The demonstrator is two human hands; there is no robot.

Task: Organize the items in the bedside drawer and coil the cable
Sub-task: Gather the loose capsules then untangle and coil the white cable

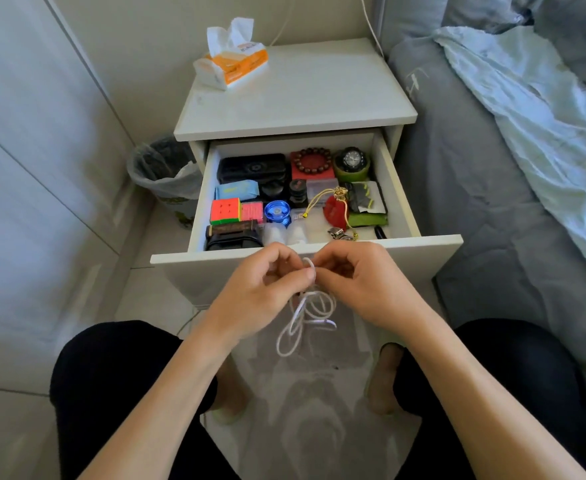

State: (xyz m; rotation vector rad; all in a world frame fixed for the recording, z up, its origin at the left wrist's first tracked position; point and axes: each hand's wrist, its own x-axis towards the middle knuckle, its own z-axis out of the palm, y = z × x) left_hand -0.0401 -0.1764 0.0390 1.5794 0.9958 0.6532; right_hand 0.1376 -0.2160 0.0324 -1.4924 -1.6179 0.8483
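Both hands meet before open drawer (423, 244). Left hand (267, 285) and right hand (357, 282) pinch top of white cable (307, 317); loops dangle below fingertips.

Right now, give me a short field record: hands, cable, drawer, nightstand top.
left hand: pinching the thin white cable
right hand: pinching the same cable
cable: partly looped, loops hanging below the hands, outside the drawer
white bedside drawer: open, full of small items
blue metallic yo-yo: in drawer, near front
nightstand top: orange-and-white tissue pack
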